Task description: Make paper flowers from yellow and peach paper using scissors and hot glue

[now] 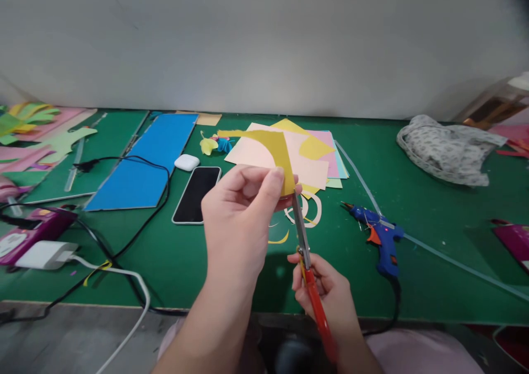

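Between the thumb and fingers of my left hand [243, 214] is a piece of yellow paper [279, 148] with a curved cut edge, raised above the table. My right hand [326, 288] is closed round the red handles of a pair of scissors [305, 236]. The scissor blades point up and away, their tips at the lower edge of the yellow paper; whether the tips touch it I cannot tell. Beneath my hands lie curled pale paper strips [316, 211] and a thin yellow offcut [281, 238].
Behind the hands are stacked coloured paper sheets [318, 170]. Left are a phone [197, 195], a white earbud case [187, 162], a blue board [144, 164], cables and a purple power strip [37, 233]. Right are a blue glue gun [382, 233] and a patterned cloth [446, 151].
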{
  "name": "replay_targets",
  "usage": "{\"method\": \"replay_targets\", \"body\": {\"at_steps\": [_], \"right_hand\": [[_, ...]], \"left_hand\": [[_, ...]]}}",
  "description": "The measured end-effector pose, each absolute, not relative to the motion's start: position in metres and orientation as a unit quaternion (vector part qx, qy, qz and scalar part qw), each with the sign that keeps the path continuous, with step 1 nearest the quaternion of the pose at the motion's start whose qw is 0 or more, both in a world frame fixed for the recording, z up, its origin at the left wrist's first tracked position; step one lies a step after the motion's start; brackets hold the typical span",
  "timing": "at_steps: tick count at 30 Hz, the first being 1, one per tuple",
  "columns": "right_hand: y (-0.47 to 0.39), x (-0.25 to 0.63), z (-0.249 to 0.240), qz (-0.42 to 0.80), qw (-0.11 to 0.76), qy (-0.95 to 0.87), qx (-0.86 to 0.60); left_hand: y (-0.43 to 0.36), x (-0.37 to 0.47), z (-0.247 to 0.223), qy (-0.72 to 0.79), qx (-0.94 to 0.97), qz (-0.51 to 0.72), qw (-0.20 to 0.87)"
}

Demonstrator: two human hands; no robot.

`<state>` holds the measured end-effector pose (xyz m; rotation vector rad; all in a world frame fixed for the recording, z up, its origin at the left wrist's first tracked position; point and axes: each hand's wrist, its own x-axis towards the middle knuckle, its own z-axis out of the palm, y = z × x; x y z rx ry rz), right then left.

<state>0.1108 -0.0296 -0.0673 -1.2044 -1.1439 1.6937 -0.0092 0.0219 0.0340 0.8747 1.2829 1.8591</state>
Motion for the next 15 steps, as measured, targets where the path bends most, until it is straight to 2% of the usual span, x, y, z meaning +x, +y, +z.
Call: {"method": "replay_targets", "body": {"at_steps": [15], "right_hand": [[-0.0280, 0.1108, -0.0660, 0.659, 0.364, -0.449, -0.481]], "left_hand": [[0.0215, -0.0082, 0.0348, 0.501, 0.336, 0.721, 0.342]]}}
